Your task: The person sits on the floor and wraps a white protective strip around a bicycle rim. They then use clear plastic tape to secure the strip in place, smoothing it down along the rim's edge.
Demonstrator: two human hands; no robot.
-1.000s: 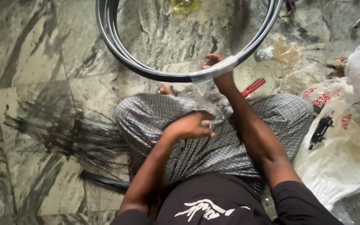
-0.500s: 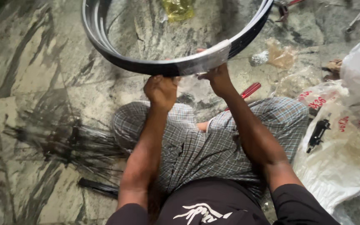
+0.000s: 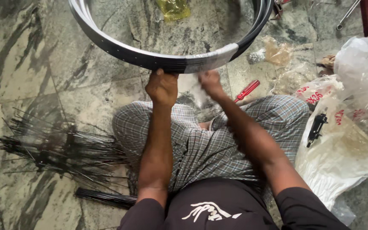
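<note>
A black bicycle wheel rim with a band of clear wrapping on its near edge stands tilted on the marble floor in front of my crossed legs. My left hand grips the rim's near edge from below. My right hand, blurred by motion, is just under the wrapped section; whether it holds anything I cannot tell. I sit on the floor in checked trousers.
A heap of thin black spokes lies on the floor at my left. A red-handled screwdriver lies by my right knee. Plastic bags, a small black tool and crumpled wrappers lie at right.
My left hand rose from my lap and took hold of the rim's near edge. The rim tipped up towards me. My right hand stayed at the wrapped section.
</note>
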